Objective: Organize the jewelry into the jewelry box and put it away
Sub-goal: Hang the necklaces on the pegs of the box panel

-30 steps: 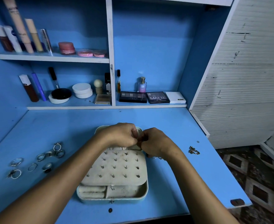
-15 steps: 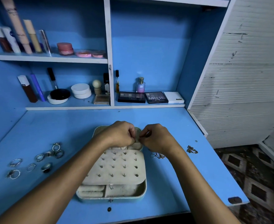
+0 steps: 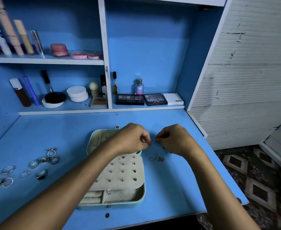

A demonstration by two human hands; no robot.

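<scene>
The open pale jewelry box lies mid-desk, its lid folded back away from me. A cream peg panel covers most of the box and carries several small studs. My left hand hovers over the box's far right corner with fingertips pinched on a tiny piece. To its right, a small gap away, my right hand also pinches something tiny; both pieces are too small to identify. Small gold earrings lie on the desk just right of the box. Several silver rings are scattered at the left.
Shelves behind the blue desk hold makeup tubes, compacts, a perfume bottle and eyeshadow palettes. The desk ends at the right above a patterned floor. A white slatted panel stands at the right.
My hands were pressed together over the box's far edge; they have now pulled apart, the right one moving right. The gold earrings beside the box have come into view.
</scene>
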